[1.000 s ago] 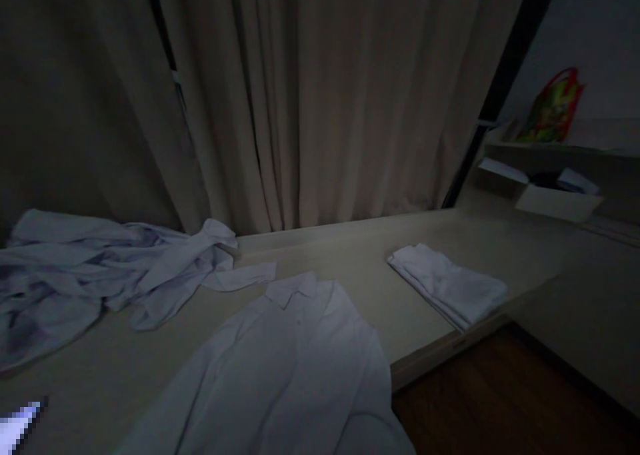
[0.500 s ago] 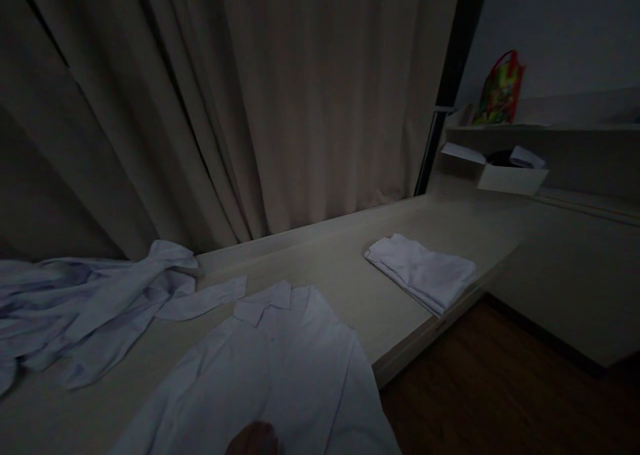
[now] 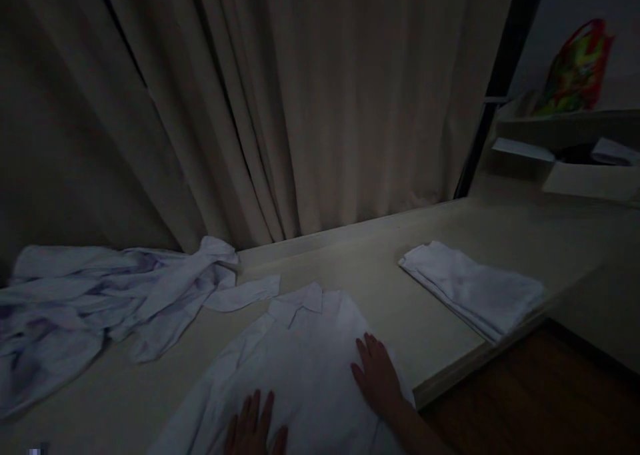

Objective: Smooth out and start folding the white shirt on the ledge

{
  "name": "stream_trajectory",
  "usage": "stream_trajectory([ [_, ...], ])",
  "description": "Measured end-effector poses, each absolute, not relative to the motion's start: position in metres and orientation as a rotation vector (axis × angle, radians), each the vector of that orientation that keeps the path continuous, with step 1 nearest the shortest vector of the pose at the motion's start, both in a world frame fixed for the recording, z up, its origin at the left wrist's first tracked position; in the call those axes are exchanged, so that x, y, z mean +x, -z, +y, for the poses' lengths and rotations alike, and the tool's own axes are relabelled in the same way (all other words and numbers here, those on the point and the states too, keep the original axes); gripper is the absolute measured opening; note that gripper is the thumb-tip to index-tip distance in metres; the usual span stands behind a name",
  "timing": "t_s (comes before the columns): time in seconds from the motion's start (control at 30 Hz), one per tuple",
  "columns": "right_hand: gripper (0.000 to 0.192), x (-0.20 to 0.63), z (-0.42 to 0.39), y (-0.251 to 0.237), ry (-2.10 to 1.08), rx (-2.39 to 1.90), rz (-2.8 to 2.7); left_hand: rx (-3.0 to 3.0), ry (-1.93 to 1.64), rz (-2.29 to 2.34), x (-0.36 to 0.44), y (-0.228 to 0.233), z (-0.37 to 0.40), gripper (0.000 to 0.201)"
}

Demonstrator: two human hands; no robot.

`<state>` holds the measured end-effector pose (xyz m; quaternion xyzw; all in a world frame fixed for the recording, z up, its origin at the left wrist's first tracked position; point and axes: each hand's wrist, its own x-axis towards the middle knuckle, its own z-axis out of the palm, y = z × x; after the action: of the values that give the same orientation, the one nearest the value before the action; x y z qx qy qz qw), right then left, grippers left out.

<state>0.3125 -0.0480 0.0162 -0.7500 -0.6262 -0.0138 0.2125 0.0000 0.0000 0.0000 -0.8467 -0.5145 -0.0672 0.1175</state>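
Note:
A white collared shirt (image 3: pixel 295 355) lies spread flat on the pale table (image 3: pixel 395 308), collar toward the curtain. My left hand (image 3: pixel 255 428) rests flat on the shirt's lower middle, fingers apart, at the bottom edge of the view. My right hand (image 3: pixel 377 375) lies flat on the shirt's right side, fingers spread. Neither hand grips anything. A folded white shirt (image 3: pixel 473 288) sits on the table to the right, near the front edge.
A heap of crumpled white shirts (image 3: pixel 100 295) covers the table's left. Beige curtains (image 3: pixel 300 108) hang behind. At the right stand a shelf with an open box (image 3: pixel 575 172) and a colourful bag (image 3: pixel 577 68). Dark wooden floor (image 3: pixel 525 402) lies below the table's edge.
Both hands have come up into view and now lie flat on the spread shirt. The camera has swung slightly, shifting the scene.

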Motion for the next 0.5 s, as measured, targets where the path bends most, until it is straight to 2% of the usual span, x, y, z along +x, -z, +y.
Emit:
stream_trajectory([
  [0.3,0.059,0.310,-0.047,-0.005,0.073,-2.224,-1.811,-2.447,0.356,-1.504,0.003,-0.003,-0.012,0.057],
  [0.5,0.067,0.313,-0.048,-0.001,0.073,-2.218,-1.864,-2.515,0.380,-1.520,-0.003,-0.006,-0.013,0.065],
])
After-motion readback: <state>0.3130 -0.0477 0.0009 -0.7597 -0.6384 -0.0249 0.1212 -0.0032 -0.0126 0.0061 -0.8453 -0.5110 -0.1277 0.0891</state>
